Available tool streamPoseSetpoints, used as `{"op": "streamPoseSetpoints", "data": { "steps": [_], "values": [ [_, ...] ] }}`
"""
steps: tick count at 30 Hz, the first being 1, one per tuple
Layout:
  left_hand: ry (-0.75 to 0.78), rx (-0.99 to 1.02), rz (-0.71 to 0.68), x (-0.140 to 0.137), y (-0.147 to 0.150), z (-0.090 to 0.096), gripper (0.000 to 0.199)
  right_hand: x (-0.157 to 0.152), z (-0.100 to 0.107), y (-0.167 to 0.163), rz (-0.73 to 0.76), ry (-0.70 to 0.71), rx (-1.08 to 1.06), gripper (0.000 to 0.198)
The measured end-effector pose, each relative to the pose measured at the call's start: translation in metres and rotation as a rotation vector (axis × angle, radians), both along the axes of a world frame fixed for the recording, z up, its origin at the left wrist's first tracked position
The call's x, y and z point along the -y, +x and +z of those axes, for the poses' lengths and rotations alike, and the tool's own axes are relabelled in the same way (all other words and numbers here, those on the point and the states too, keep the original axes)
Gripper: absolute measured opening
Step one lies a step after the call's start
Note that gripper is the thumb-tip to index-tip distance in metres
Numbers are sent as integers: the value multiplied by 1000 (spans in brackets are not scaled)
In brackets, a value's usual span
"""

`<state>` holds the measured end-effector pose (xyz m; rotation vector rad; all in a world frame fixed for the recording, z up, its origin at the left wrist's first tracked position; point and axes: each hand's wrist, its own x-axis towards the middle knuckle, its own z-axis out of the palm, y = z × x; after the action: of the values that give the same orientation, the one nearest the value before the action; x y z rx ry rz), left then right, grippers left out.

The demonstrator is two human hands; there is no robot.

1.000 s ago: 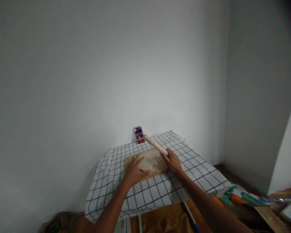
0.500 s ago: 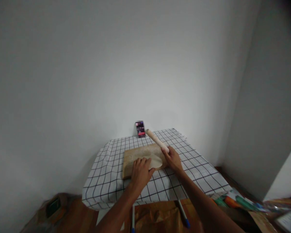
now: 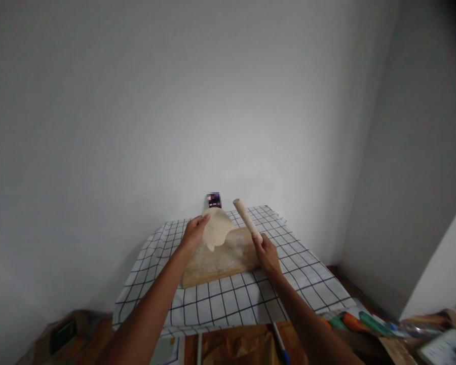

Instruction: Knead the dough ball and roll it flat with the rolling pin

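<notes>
Dough [image 3: 217, 229] has lifted off the board [image 3: 220, 266]: our left hand [image 3: 194, 231] pinches its edge so it hangs above, while our right hand [image 3: 266, 253] grips the pin [image 3: 246, 217] by one end, apparently keeping it clear.

My left fingers [image 3: 202, 220] hold a thin dough sheet [image 3: 216, 230] up over the board [image 3: 228, 258] on checked cloth [image 3: 228, 299]; my right fingers [image 3: 258, 244] grip a tilted rolling pin [image 3: 247, 218].
</notes>
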<state>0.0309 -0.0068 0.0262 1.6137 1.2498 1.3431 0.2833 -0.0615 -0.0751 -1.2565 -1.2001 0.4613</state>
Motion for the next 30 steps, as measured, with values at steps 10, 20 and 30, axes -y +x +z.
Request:
{"op": "streamPoseSetpoints", "data": {
  "steps": [10,20,30],
  "values": [
    [202,-430,20,-35,10,-21,46,1,2,1,-16,-3,-10,61],
    [250,-1168,-89,19,55,-93,59,2,1,1,-6,1,-52,61],
    [230,-1101,-46,21,51,-96,54,4,0,2,8,3,-65,60]
  ]
}}
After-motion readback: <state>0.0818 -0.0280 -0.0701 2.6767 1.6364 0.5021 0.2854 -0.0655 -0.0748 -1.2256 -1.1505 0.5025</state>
